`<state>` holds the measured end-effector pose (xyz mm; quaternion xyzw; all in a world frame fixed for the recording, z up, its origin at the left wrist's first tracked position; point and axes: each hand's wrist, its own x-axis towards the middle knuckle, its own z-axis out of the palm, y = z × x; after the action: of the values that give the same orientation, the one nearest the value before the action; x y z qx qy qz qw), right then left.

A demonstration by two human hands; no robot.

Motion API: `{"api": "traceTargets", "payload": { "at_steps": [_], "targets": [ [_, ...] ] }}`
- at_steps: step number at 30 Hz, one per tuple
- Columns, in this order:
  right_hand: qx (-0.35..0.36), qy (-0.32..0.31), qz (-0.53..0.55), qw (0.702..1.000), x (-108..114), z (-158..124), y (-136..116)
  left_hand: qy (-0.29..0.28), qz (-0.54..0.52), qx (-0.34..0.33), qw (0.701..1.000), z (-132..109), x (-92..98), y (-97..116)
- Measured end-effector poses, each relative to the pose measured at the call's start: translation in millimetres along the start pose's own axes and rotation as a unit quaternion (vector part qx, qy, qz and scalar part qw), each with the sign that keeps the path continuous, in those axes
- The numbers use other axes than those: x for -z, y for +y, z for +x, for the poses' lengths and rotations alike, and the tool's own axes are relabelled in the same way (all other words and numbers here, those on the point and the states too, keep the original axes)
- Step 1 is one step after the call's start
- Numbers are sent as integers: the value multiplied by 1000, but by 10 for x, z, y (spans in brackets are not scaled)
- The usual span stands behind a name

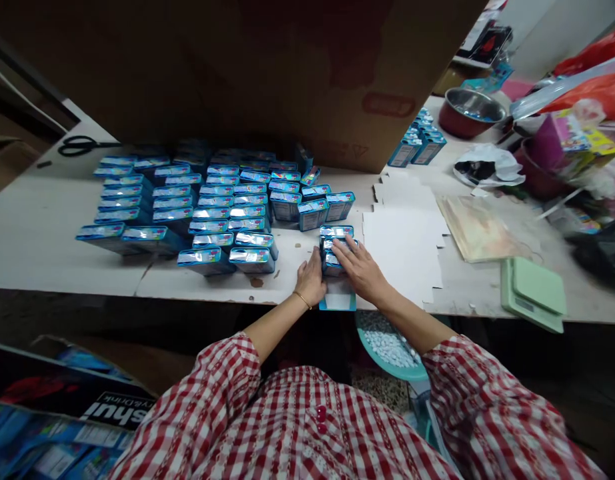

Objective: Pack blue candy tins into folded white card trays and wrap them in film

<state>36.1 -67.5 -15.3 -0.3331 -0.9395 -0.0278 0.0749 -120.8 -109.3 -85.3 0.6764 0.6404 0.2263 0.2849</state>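
A short row of small blue boxes (336, 231) stands at the front of the table, between my two hands. My left hand (312, 279) presses along their left side, fingers together and partly hidden. Over their tops and right side lies my right hand (364, 270), its fingers reaching across; its thumb is hidden. Below the hands, a blue-edged piece with a pale middle (338, 300) lies at the table edge. Many more blue boxes (252, 260) stand upright in rows to the left. Just right of my right hand is a stack of white card sheets (402, 240).
A large cardboard carton (227, 80) rises behind the rows. Scissors (82, 145) lie at the back left. On the right are a green scale (534, 290), a red metal bowl (470, 113) and bags. A teal basin (394, 353) of white pieces sits below the table edge.
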Motion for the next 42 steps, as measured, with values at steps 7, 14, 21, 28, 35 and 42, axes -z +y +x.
{"api": "traceTargets", "payload": {
  "at_steps": [7, 14, 21, 28, 35, 42],
  "targets": [
    [-7, 36, 10, 999, -122, -16, -95, -31, 29, 28, 999, 10, 103, 69],
    [-100, 88, 170, 976, 134, 463, 611, 47, -135, -46, 989, 64, 264, -31],
    [-165, -17, 121, 979, -145, 1254, 1146, 92, -283, -69, 952, 159, 421, -278],
    [-181, 208, 124, 953, 699, 86, 1076, -18, -158, -141, 977, 78, 367, -354],
    [-115, 149, 244, 951, 637, -605, 154, -7, -64, -28, 998, 49, 205, -173],
    [-108, 70, 116, 985, 13, -372, -242, -6, -92, 3, 996, -254, 187, -160]
  ]
}}
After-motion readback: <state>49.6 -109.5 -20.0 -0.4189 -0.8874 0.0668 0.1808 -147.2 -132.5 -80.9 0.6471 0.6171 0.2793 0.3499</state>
